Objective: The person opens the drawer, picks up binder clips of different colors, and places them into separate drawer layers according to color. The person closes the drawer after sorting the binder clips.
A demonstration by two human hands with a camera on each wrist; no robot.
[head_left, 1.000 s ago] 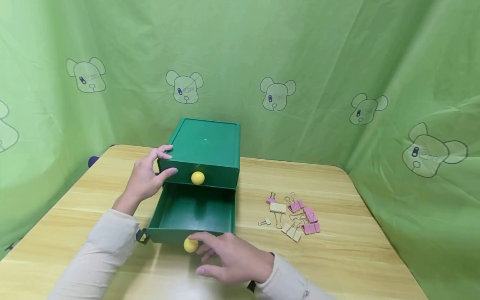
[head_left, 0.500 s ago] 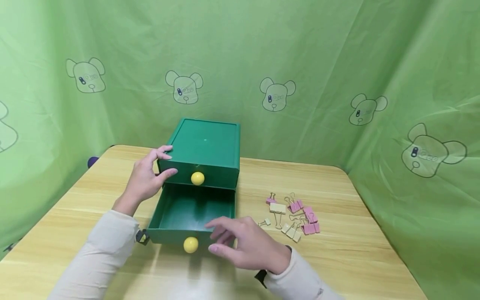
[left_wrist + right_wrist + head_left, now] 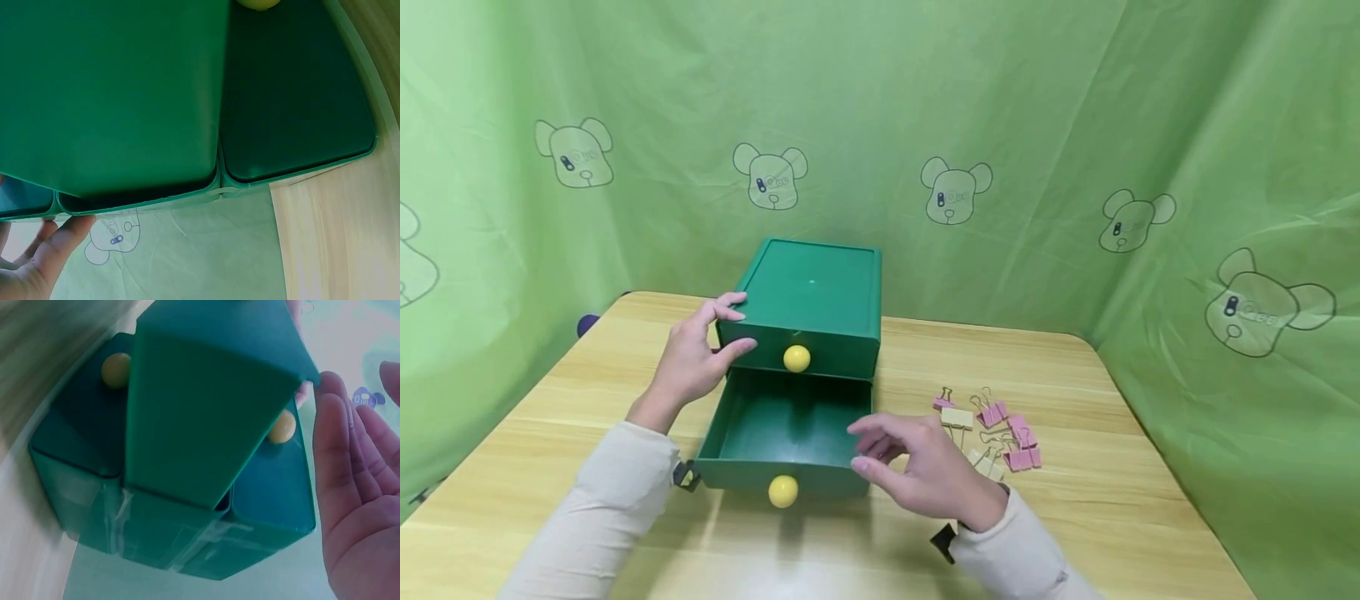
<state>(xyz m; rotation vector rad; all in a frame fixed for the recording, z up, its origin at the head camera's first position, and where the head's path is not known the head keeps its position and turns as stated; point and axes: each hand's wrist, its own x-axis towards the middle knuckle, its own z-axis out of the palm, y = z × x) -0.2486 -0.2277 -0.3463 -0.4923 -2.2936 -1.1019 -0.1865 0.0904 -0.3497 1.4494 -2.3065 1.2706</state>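
A green drawer cabinet (image 3: 808, 287) with yellow ball knobs stands on the table. Its middle drawer (image 3: 797, 417) is pulled far out, and nothing is visible inside it. My left hand (image 3: 688, 358) holds the cabinet's upper left front corner, fingertips on the top edge and thumb on the front. Beside the pulled-out drawer's right front corner, my right hand (image 3: 928, 467) hovers with loosely bent fingers, holding nothing. Pink binder clips (image 3: 1022, 457) and cream binder clips (image 3: 957, 418) lie to the cabinet's right; the right hand partly hides some cream ones.
The wooden table (image 3: 1075, 517) carries the cabinet and the clips. A green curtain (image 3: 880, 100) with bear-head drawings surrounds its back and sides. In the right wrist view, closed drawers with yellow knobs (image 3: 117, 370) sit on either side of the pulled-out one.
My right hand has left the middle drawer's yellow knob and moved up and right, towards the binder clips. The left hand and the pulled-out drawer have stayed in place.
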